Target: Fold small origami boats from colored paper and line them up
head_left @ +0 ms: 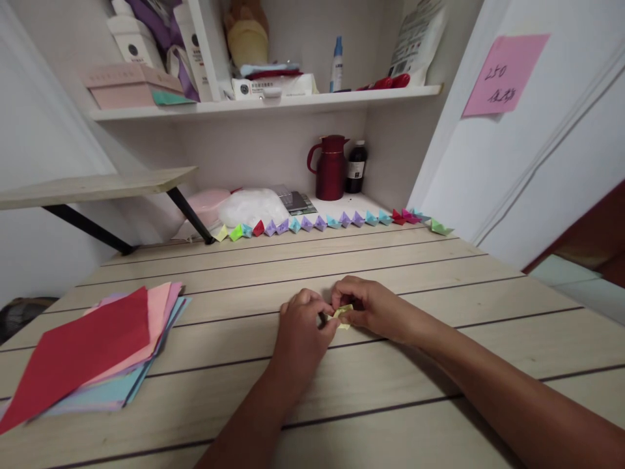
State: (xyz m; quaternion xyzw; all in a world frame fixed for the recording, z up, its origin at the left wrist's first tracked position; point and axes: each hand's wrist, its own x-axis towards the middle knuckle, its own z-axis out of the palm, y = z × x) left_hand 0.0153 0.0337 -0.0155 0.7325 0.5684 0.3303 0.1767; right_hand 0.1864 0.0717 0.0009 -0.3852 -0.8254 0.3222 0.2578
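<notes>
A small folded piece of yellow paper (346, 316) is held low over the middle of the wooden table. My left hand (305, 326) pinches its left edge between thumb and fingers. From the right, my right hand (364, 303) grips the same paper, thumb underneath and fingers curled over it. Parts of the paper are hidden behind the fingertips, so its exact shape is unclear. Along the table's back edge runs a row of small folded paper boats (319, 223) in purple, blue, red, green and yellow.
On the left lies a stack of coloured paper sheets (97, 348), red on top. A raised wooden shelf (97, 185) on black legs stands behind it. At the back are a dark red jug (331, 169), a dark bottle (357, 168) and a white plastic bag (254, 207).
</notes>
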